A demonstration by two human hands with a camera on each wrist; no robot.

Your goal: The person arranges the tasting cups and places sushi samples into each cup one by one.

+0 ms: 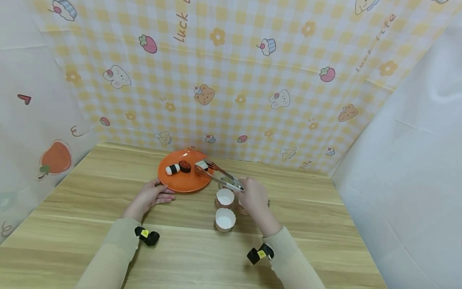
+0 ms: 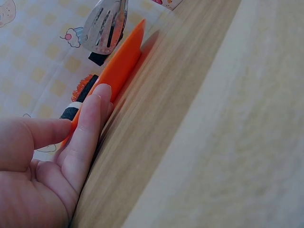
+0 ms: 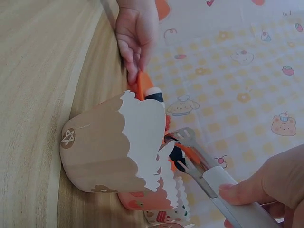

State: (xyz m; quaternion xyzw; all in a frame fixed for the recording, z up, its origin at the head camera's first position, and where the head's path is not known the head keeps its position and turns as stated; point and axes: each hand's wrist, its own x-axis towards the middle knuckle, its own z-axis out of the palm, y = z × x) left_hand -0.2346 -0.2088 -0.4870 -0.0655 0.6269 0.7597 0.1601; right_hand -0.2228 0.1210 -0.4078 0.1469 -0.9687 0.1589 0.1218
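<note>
An orange plate lies on the table with three sushi pieces: a white one with a black band, a dark one with a red-orange top, and a white-topped one at the right. My left hand pinches the plate's near-left rim, thumb over the edge and fingers under it in the left wrist view. Metal tongs are in my right hand, their slotted ends on either side of the white-topped piece. Whether they press on it I cannot tell.
Several scalloped paper cups stand right of the plate, including a front one and one behind it. Others are partly hidden by my right hand and the tongs. A checked cloth hangs behind the wooden table.
</note>
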